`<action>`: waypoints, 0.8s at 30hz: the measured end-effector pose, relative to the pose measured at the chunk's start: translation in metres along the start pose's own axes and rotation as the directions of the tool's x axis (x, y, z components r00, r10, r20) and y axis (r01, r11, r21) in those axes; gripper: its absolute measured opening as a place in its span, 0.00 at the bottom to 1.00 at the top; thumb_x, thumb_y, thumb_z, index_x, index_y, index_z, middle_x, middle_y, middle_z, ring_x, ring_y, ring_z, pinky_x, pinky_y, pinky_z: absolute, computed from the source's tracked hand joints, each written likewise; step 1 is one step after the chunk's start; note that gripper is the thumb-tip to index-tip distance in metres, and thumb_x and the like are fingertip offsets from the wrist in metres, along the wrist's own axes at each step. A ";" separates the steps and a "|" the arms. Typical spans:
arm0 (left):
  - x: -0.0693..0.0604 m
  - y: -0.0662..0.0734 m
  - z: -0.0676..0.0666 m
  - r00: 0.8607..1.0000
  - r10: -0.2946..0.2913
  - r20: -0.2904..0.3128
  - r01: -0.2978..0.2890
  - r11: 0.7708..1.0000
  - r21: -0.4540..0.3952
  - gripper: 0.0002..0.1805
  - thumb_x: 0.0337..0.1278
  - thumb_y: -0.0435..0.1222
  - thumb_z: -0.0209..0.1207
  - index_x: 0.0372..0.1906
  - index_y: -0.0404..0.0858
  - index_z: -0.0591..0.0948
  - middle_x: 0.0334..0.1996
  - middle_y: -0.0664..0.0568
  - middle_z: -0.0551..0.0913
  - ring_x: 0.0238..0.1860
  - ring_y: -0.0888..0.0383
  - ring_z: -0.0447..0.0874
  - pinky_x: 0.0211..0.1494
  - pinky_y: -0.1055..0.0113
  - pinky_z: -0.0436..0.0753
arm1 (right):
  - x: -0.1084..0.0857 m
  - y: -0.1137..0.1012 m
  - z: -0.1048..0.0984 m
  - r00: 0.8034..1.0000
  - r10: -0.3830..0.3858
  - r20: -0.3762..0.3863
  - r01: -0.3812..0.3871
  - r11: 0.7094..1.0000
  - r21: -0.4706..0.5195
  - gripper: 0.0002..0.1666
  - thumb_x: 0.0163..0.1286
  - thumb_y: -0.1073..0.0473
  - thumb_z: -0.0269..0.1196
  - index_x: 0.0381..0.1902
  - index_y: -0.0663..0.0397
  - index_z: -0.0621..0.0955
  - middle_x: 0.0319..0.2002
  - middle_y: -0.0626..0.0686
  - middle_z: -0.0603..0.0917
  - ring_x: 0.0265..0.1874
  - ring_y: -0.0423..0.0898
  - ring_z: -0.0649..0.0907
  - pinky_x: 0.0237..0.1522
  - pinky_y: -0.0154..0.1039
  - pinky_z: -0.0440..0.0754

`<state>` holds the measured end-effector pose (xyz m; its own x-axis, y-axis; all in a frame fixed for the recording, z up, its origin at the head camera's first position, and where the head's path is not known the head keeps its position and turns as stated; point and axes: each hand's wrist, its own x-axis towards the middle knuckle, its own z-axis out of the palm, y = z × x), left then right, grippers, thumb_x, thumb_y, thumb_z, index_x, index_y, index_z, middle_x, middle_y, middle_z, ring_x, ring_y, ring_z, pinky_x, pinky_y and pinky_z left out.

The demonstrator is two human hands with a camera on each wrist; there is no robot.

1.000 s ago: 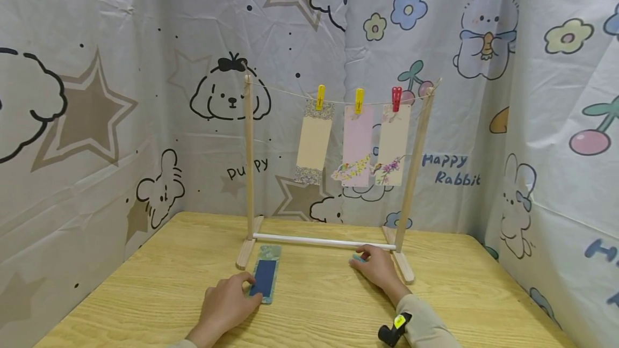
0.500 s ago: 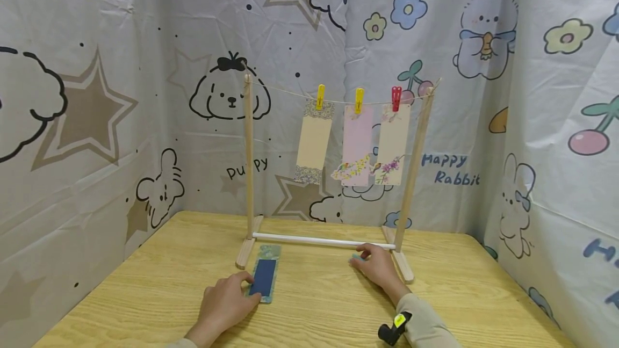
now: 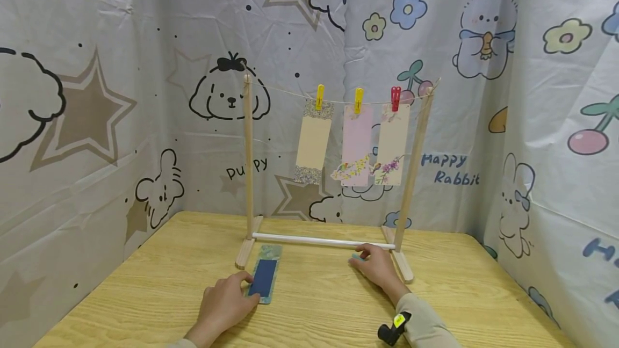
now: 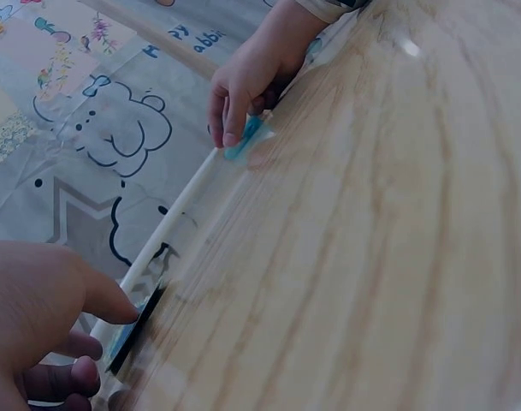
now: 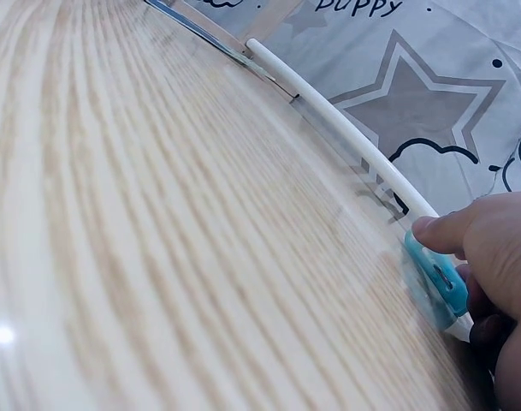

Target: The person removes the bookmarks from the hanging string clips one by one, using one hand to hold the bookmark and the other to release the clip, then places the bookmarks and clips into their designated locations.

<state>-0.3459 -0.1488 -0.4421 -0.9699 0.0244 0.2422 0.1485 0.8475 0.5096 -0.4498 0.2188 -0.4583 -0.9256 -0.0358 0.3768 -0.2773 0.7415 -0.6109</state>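
Saw the left hand (image 3: 224, 302) at the left side of the blue card (image 3: 263, 278) lying on the wooden table (image 3: 319, 313) just beside the left foot (image 3: 244, 254) of the rack; noted thumb and forefinger bent at the card's edge, but could not tell a pinch from a light touch. Found the right hand (image 3: 379, 268) near the rack's other foot, grasping a turquoise clip (image 5: 435, 270) between thumb and fingers beside the white crossbar (image 3: 314, 240). Spotted above, along the string (image 3: 280, 91), a beige card (image 3: 312, 144) and a pink card (image 3: 357, 136) under yellow clips (image 3: 358, 101), plus a cream card (image 3: 393, 136) under a red clip (image 3: 395, 99).
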 end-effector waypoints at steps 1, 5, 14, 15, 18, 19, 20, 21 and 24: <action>0.000 0.000 0.000 1.000 0.000 -0.002 0.000 1.000 -0.002 0.19 0.53 0.45 0.74 0.48 0.43 0.86 0.16 0.57 0.72 0.19 0.57 0.68 0.35 0.52 0.69 | 0.000 0.000 0.000 1.000 0.002 0.000 -0.002 1.000 -0.001 0.23 0.64 0.55 0.76 0.53 0.61 0.86 0.35 0.48 0.85 0.36 0.46 0.82 0.42 0.48 0.81; 0.000 -0.002 0.001 1.000 0.007 -0.020 -0.007 1.000 -0.010 0.18 0.53 0.44 0.73 0.48 0.43 0.86 0.15 0.57 0.71 0.18 0.58 0.66 0.34 0.54 0.69 | 0.000 0.000 0.001 1.000 0.008 -0.003 -0.008 1.000 -0.001 0.24 0.64 0.55 0.76 0.54 0.61 0.86 0.35 0.48 0.85 0.36 0.46 0.82 0.42 0.48 0.81; 0.000 -0.001 -0.001 0.999 0.019 -0.050 -0.020 1.000 -0.010 0.18 0.54 0.45 0.72 0.49 0.43 0.86 0.15 0.58 0.70 0.17 0.58 0.65 0.33 0.55 0.68 | 0.003 0.001 0.000 1.000 0.014 -0.005 -0.014 1.000 0.024 0.23 0.64 0.55 0.77 0.53 0.61 0.86 0.35 0.49 0.84 0.37 0.47 0.82 0.43 0.49 0.80; -0.001 -0.001 -0.002 0.998 0.021 -0.051 -0.022 1.000 -0.012 0.18 0.54 0.45 0.72 0.49 0.43 0.86 0.15 0.58 0.70 0.18 0.58 0.65 0.33 0.54 0.68 | 0.003 0.001 0.000 1.000 0.018 -0.004 -0.017 0.999 0.034 0.23 0.64 0.56 0.77 0.53 0.61 0.86 0.36 0.49 0.84 0.38 0.48 0.82 0.43 0.50 0.80; 0.000 0.000 -0.002 0.999 0.002 -0.050 -0.003 1.000 -0.014 0.17 0.55 0.44 0.72 0.49 0.44 0.86 0.16 0.58 0.71 0.18 0.58 0.66 0.34 0.53 0.69 | 0.003 0.000 -0.001 1.000 0.021 -0.001 -0.021 0.998 0.054 0.22 0.64 0.57 0.76 0.52 0.61 0.86 0.36 0.49 0.84 0.40 0.49 0.82 0.45 0.51 0.80; 0.000 0.001 -0.001 0.999 -0.003 -0.050 0.003 1.000 -0.015 0.17 0.55 0.44 0.72 0.49 0.44 0.86 0.16 0.58 0.71 0.18 0.58 0.67 0.35 0.53 0.69 | 0.003 -0.001 -0.002 1.000 0.021 0.001 -0.021 0.998 0.060 0.21 0.64 0.57 0.76 0.52 0.61 0.86 0.36 0.50 0.84 0.40 0.50 0.82 0.45 0.51 0.79; 0.000 0.001 -0.001 0.999 -0.009 -0.051 0.008 1.000 -0.016 0.17 0.55 0.44 0.72 0.49 0.44 0.86 0.16 0.58 0.72 0.19 0.58 0.67 0.36 0.52 0.70 | 0.003 -0.001 -0.002 1.000 0.019 0.000 -0.019 0.998 0.062 0.21 0.64 0.57 0.76 0.52 0.60 0.86 0.36 0.50 0.84 0.40 0.50 0.82 0.46 0.51 0.79; 0.001 0.001 -0.001 0.998 -0.012 -0.054 0.012 1.000 -0.017 0.17 0.55 0.44 0.72 0.50 0.44 0.87 0.17 0.58 0.72 0.19 0.58 0.68 0.37 0.51 0.70 | 0.003 -0.001 -0.002 1.000 0.018 -0.002 -0.018 0.998 0.064 0.20 0.64 0.57 0.76 0.51 0.60 0.86 0.36 0.50 0.84 0.41 0.50 0.82 0.46 0.52 0.79; 0.001 0.002 0.000 0.997 -0.003 -0.072 0.001 1.000 -0.024 0.17 0.56 0.43 0.72 0.50 0.44 0.87 0.19 0.58 0.72 0.20 0.58 0.68 0.39 0.49 0.69 | 0.004 0.000 -0.004 1.000 0.026 -0.011 -0.025 0.998 0.056 0.20 0.65 0.56 0.75 0.51 0.58 0.86 0.37 0.50 0.85 0.42 0.51 0.83 0.47 0.53 0.79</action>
<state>-0.3466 -0.1475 -0.4405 -0.9538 -0.0165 0.3000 0.1520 0.8347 0.5293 -0.4528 0.2210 -0.4537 -0.9295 -0.0089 0.3688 -0.2680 0.7032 -0.6586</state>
